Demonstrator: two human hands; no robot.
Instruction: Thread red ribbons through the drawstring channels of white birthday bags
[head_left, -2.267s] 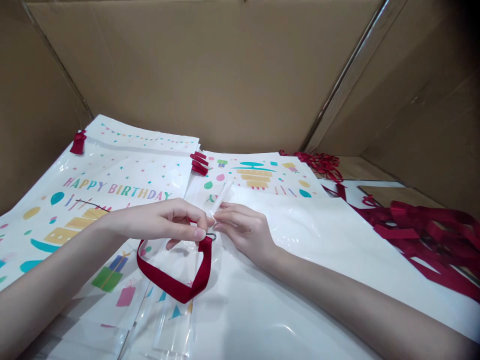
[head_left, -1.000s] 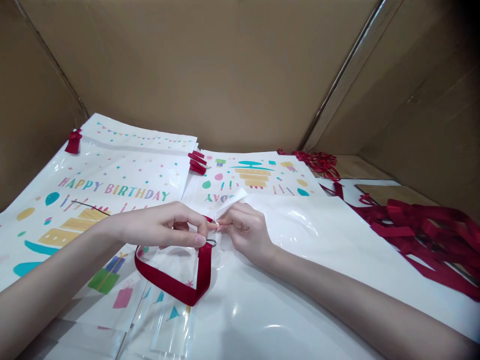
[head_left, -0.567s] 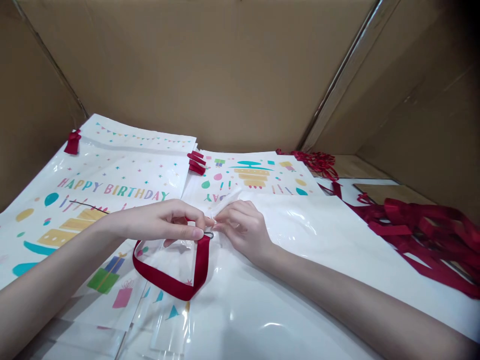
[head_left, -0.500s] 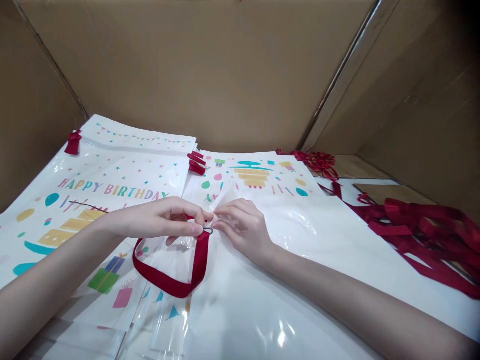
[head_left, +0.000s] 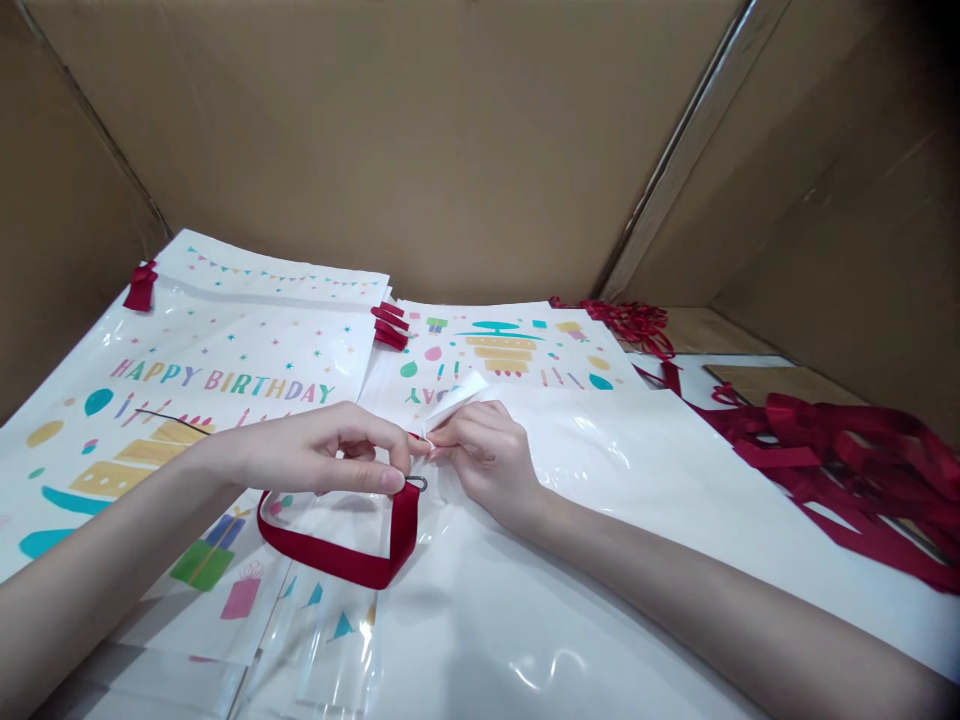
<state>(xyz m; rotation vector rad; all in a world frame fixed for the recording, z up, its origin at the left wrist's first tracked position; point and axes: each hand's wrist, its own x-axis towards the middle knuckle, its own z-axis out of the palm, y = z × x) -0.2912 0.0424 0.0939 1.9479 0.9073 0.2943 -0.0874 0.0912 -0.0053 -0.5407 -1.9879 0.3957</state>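
In the middle of the frame the left hand (head_left: 315,455) pinches one end of a dark red ribbon loop (head_left: 341,545) together with a small metal wire hook (head_left: 417,484) between thumb and forefinger, while the right hand (head_left: 487,455) pinches a lifted corner of the glossy white plastic gift bag (head_left: 570,520) just beside it, fingertips nearly touching. The ribbon curls toward the lower centre, resting on the bag. To do this well, I judge the corner should be held taut and flat, the hook kept level, and the ribbon untwisted. Printed "HAPPY BIRTHDAY" bags (head_left: 225,370) lie at left; a heap of loose red ribbons (head_left: 840,450) sits at right, within cardboard walls (head_left: 450,130).
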